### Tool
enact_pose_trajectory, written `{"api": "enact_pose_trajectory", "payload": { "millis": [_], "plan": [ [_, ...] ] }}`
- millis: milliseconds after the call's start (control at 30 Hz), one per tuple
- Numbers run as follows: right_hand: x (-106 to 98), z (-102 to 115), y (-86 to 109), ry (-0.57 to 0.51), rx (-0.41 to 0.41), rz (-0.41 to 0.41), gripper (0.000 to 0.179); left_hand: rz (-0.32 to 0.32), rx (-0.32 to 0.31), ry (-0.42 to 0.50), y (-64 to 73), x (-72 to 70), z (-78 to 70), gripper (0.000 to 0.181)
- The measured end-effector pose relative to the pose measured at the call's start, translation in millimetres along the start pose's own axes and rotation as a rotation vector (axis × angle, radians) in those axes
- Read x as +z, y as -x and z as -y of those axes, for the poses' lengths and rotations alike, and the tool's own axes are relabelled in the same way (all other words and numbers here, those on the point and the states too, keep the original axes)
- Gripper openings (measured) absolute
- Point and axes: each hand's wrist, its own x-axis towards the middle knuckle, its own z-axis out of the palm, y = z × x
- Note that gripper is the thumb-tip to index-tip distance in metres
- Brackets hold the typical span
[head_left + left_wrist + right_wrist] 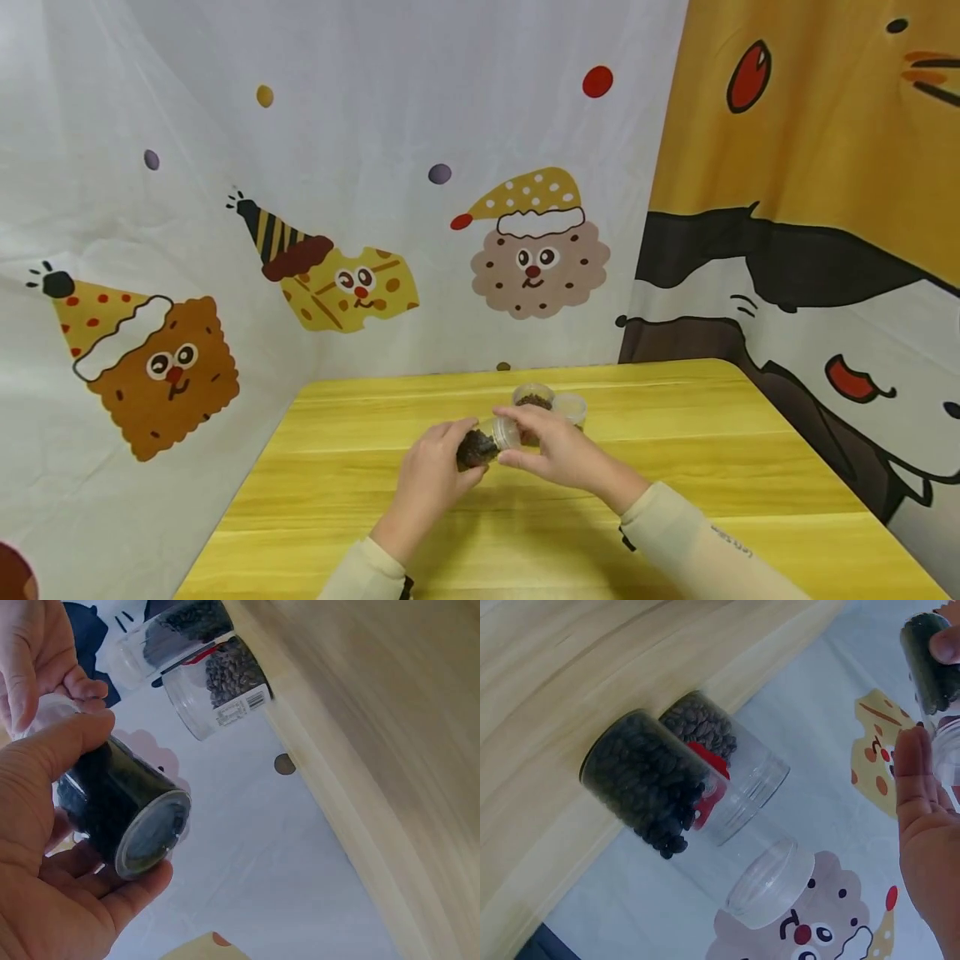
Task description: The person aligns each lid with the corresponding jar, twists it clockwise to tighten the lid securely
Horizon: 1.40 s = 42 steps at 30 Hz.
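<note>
My left hand (435,475) grips a clear jar (478,448) of dark contents by its body, thumb on one side and fingers on the other. It is tilted on its side above the table, its round base facing the camera in the left wrist view. My right hand (558,450) pinches the jar's clear lid (506,433) between thumb and fingers at the other end. Behind my right hand stand two more clear jars: an open-topped one with brown beans (705,727) and a lidded one with black beans (641,769).
The wood-grain table (337,483) extends around the hands, its far edge against a white cartoon-printed curtain (375,125). A yellow printed cloth (817,108) hangs along the right side. A red label (711,787) shows between the two standing jars.
</note>
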Motion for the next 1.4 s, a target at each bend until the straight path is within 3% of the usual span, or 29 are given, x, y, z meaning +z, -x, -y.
{"api": "enact_pose_trajectory", "payload": {
  "millis": [133, 333, 400, 633, 733, 1000, 1067, 1200, 1300, 1400],
  "plan": [
    [2.7, -0.2, 1.7, 0.038, -0.003, 0.028, 0.061, 0.042, -0.032, 0.025, 1.9, 0.7, -2.0, 0.068],
    [8.3, -0.2, 1.8, -0.007, 0.04, 0.007, 0.06, -0.049, 0.026, -0.068, 2.8, 4.0, -4.1, 0.067],
    [9.8, -0.9, 2.1, -0.025, 0.046, 0.002, 0.06, -0.052, 0.026, -0.085, 3.3, 4.6, -4.2, 0.068],
    [8.8, -2.4, 4.8, -0.031, 0.057, 0.043, 0.063, 0.114, -0.095, 0.052, 5.6, 1.1, -4.6, 0.068],
    [7.8, -1.4, 5.0, -0.027, 0.056, 0.069, 0.062, 0.146, -0.109, 0.081, 7.6, 0.8, -5.7, 0.068],
    [11.1, 2.6, 1.1, -0.019, 0.06, -0.008, 0.053, 0.082, -0.102, 0.059, 8.5, 3.7, -13.4, 0.065],
    [12.5, 4.0, 0.4, -0.018, 0.074, -0.016, 0.055, 0.088, -0.129, 0.078, 7.7, 6.0, -13.9, 0.065],
    [15.6, 7.0, 0.4, -0.056, 0.138, -0.002, 0.067, 0.147, -0.248, 0.192, 5.6, 13.4, -9.9, 0.064],
    [16.9, 8.3, 1.6, -0.09, 0.186, 0.028, 0.073, 0.193, -0.367, 0.278, 5.8, 20.4, -1.3, 0.063],
    [17.6, 7.1, 3.7, -0.079, 0.211, 0.069, 0.071, 0.217, -0.445, 0.342, 8.7, 25.6, 10.3, 0.064]
  ]
}}
